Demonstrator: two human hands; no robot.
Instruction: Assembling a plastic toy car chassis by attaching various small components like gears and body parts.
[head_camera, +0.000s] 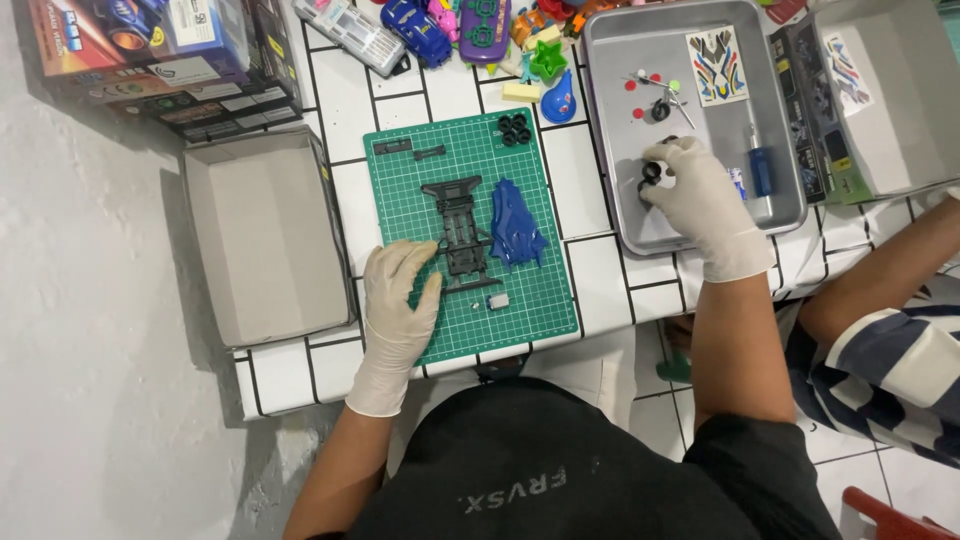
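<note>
Left hand (398, 300), in white glove, lies flat on green cutting mat (400, 190), fingers spread, fingertips touching black toy car chassis (462, 232). Blue car body (515, 226) just right of chassis. Right hand (700, 198), gloved, inside grey metal tray (625, 60) at right, fingers pinching small black wheel (652, 172). Blue screwdriver (760, 168) near it. Open cardboard box (262, 235) at left.

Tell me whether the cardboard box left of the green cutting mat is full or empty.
Empty. The cardboard box lies open-topped beside the green mat, and its bare grey floor and walls show nothing inside.
</note>
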